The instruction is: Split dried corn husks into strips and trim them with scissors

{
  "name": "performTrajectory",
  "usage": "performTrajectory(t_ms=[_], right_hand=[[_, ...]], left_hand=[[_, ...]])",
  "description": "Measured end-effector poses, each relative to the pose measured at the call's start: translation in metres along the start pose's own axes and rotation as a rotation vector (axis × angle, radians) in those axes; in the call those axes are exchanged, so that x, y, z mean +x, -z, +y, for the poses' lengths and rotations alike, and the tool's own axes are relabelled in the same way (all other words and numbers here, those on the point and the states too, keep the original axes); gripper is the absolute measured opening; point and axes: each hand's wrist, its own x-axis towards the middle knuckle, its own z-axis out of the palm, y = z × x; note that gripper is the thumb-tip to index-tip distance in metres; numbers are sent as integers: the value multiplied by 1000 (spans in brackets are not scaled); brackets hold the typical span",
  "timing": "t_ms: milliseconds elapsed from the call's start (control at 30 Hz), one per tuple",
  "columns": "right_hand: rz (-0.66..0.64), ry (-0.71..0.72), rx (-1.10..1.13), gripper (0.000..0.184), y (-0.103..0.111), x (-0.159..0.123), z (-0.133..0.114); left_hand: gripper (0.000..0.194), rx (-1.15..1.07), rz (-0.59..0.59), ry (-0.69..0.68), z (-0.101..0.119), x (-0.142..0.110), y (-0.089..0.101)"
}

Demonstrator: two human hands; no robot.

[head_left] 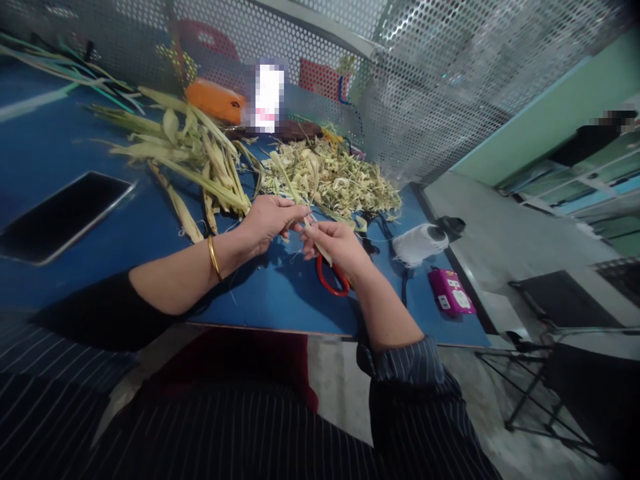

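My left hand (270, 223), with a gold bangle on its wrist, pinches a pale dried corn husk strip (325, 254) over the blue table. Close against it, my right hand (340, 248) has its thumb and fingers closed on the same strip. A thin shiny piece shows between the fingertips, too small to name. Below my right palm is a red loop handle (334, 291), perhaps of scissors; whether the hand holds it I cannot tell. Long corn husks (220, 170) lie beyond my left hand, and a heap of husk scraps (345, 183) lies beyond both hands.
A phone (65, 217) lies on the blue table (280, 307) at left. A white thread spool (420, 245) and a purple packet (451, 292) are at right. An orange packet (215, 101) stands before the perforated metal screen (425, 100). A black chair (595, 393) is lower right.
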Motion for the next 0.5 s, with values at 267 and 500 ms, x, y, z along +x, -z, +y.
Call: performTrajectory(t_ms=[267,500], right_hand=[[367,579,-1144,21,-2,-7,4],[222,1065,-1507,24,-9,-11,1]], left_hand=[[8,-295,-57,178,-2,6,4],[8,-405,-109,211,-5,8,3]])
